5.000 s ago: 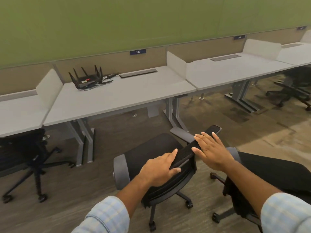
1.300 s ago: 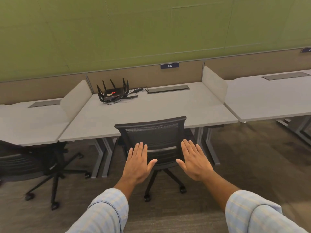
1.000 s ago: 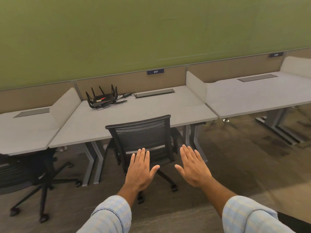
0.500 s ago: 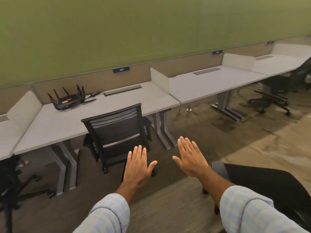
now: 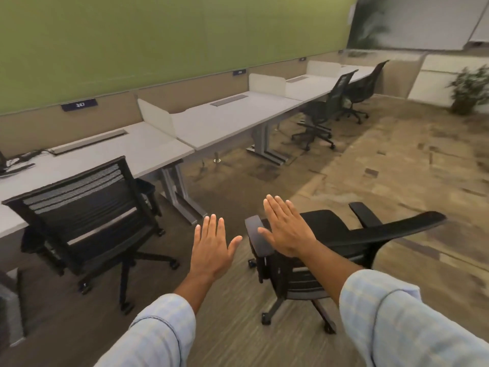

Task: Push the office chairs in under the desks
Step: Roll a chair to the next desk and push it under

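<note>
A black mesh office chair (image 5: pixel 87 207) stands at the left, its seat tucked under the grey desk (image 5: pixel 111 152) labelled 247. A second black chair (image 5: pixel 341 234) stands out on the floor at the right, away from the desks, its backrest towards me. My left hand (image 5: pixel 211 247) hovers flat with straight fingers over the floor between the two chairs. My right hand (image 5: pixel 284 226) is held flat in front of the second chair's left armrest (image 5: pixel 258 235); contact cannot be told. Neither hand holds anything.
A second grey desk (image 5: pixel 230 117) to the right has no chair under it. Further right, two more black chairs (image 5: pixel 325 107) stand at the far desks. A potted plant (image 5: pixel 468 88) sits in the far right corner. Open carpet lies to the right.
My view has swung to the right. The chair at desk 247 now lies at the left, and the second chair has come fully into view under my right hand. Both hands stay flat.
</note>
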Available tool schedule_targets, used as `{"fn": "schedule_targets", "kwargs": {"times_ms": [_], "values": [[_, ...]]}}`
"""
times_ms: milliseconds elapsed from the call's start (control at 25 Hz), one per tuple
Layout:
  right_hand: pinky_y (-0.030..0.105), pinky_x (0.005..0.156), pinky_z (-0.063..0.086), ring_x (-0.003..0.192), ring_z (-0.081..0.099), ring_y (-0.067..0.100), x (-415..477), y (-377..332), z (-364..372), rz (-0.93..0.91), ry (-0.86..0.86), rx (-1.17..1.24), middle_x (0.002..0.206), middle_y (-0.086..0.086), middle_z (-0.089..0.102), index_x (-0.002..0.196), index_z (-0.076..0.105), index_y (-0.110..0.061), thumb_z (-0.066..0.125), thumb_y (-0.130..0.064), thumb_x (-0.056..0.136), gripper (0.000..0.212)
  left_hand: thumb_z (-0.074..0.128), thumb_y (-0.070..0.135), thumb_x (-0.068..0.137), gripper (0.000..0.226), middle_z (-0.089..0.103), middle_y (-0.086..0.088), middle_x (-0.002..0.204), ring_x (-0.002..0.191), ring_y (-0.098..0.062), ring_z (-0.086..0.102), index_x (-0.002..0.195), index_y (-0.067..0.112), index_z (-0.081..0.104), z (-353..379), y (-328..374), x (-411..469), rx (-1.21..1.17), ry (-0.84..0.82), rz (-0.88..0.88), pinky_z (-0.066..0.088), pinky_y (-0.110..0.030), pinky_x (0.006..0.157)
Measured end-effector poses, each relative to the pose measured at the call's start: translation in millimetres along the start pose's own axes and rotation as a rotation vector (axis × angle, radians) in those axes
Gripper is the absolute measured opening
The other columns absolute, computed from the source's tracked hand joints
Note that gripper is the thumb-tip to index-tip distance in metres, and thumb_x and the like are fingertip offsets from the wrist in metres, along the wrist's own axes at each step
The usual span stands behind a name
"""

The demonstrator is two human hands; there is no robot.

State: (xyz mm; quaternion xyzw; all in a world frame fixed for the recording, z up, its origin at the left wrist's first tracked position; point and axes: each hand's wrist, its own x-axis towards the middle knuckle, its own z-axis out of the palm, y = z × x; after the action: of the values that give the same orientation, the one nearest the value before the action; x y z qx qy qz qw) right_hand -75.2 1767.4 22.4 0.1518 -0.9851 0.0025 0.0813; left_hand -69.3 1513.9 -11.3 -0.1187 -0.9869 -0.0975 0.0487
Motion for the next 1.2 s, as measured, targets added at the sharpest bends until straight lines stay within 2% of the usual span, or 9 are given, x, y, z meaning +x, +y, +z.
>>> {"fn": "schedule_targets", "kwargs": {"times_ms": [120, 280, 440, 600, 800, 920, 1040, 1120, 1200], "values": [[0.046, 0.131, -0.001, 0.164, 0.001, 0.029, -30, 47, -16, 0.063, 0.029, -0.015, 0.178, 0.014, 0.004, 0.168, 0.007, -0.007, 0.023, -0.064, 0.109, 0.084, -0.007, 0.084, 0.095, 0.111, 0.017, -0.015, 0.181, 0.169, -0.030, 0.005, 0.171, 0.009, 0.024, 0, 64, 8, -0.023, 0.017, 0.070, 0.003, -0.051, 0.136], [0.044, 0.131, -0.005, 0.164, -0.005, 0.026, -66, 120, -29, 0.104, 0.024, -0.005, 0.178, 0.012, 0.000, 0.169, 0.002, -0.009, 0.020, -0.065, 0.108, 0.084, -0.023, 0.087, 0.085, 0.122, 0.015, -0.011, 0.182, 0.169, -0.026, 0.005, 0.172, 0.012, 0.019, -4, 153, 18, -0.050, 0.043, 0.136, 0.004, -0.048, 0.137], [0.044, 0.131, -0.001, 0.164, 0.001, 0.028, -113, 208, -32, 0.120, 0.008, -0.004, 0.178, 0.013, 0.006, 0.169, 0.006, -0.008, 0.019, -0.067, 0.108, 0.086, -0.008, 0.082, 0.095, 0.107, 0.014, -0.011, 0.182, 0.169, -0.025, 0.004, 0.172, 0.012, 0.016, 3, 243, 30, -0.027, 0.009, 0.190, 0.003, -0.047, 0.136], [0.044, 0.132, -0.001, 0.164, 0.003, 0.027, -157, 289, -25, 0.142, -0.036, -0.013, 0.178, 0.013, 0.010, 0.169, 0.008, -0.008, 0.012, -0.071, 0.105, 0.090, 0.000, 0.082, 0.099, 0.102, 0.014, -0.011, 0.182, 0.169, -0.025, 0.004, 0.173, 0.012, 0.016, 23, 305, 35, 0.021, -0.049, 0.194, 0.003, -0.046, 0.137], [0.042, 0.132, -0.006, 0.164, -0.002, 0.023, -190, 358, -14, 0.135, -0.098, -0.007, 0.179, 0.010, 0.004, 0.169, 0.003, -0.010, 0.012, -0.072, 0.105, 0.090, 0.008, 0.080, 0.102, 0.098, 0.018, -0.010, 0.181, 0.168, -0.026, 0.009, 0.172, 0.013, 0.020, 42, 343, 37, 0.018, -0.126, 0.101, 0.010, -0.048, 0.137], [0.040, 0.131, -0.008, 0.164, -0.002, 0.023, -193, 379, -10, 0.114, -0.142, 0.009, 0.179, 0.010, 0.005, 0.169, 0.005, -0.009, 0.013, -0.072, 0.106, 0.090, -0.002, 0.090, 0.091, 0.113, 0.029, -0.009, 0.178, 0.166, -0.027, 0.022, 0.171, 0.015, 0.027, 46, 344, 41, 0.062, -0.172, 0.060, 0.023, -0.050, 0.134], [0.041, 0.131, -0.011, 0.164, 0.002, 0.022, -185, 391, -9, 0.031, -0.155, 0.000, 0.178, 0.009, 0.010, 0.170, 0.009, -0.010, 0.008, -0.074, 0.105, 0.091, -0.015, 0.100, 0.074, 0.134, 0.035, -0.007, 0.175, 0.163, -0.027, 0.030, 0.170, 0.018, 0.031, 39, 339, 50, 0.138, -0.239, 0.052, 0.029, -0.051, 0.132], [0.045, 0.131, -0.009, 0.164, 0.006, 0.021, -176, 398, -9, -0.062, -0.146, -0.050, 0.177, 0.008, 0.017, 0.169, 0.013, -0.011, 0.007, -0.073, 0.106, 0.089, -0.016, 0.101, 0.072, 0.136, 0.042, -0.005, 0.172, 0.160, -0.027, 0.036, 0.169, 0.019, 0.034, 35, 339, 55, 0.182, -0.240, 0.071, 0.036, -0.051, 0.128], [0.046, 0.131, -0.006, 0.163, 0.012, 0.022, -165, 406, -10, -0.137, -0.143, -0.065, 0.175, 0.008, 0.024, 0.169, 0.019, -0.011, 0.008, -0.072, 0.106, 0.088, -0.017, 0.102, 0.072, 0.136, 0.053, -0.001, 0.164, 0.152, -0.024, 0.048, 0.166, 0.022, 0.040, 36, 339, 61, 0.206, -0.198, 0.076, 0.048, -0.050, 0.116]]}}
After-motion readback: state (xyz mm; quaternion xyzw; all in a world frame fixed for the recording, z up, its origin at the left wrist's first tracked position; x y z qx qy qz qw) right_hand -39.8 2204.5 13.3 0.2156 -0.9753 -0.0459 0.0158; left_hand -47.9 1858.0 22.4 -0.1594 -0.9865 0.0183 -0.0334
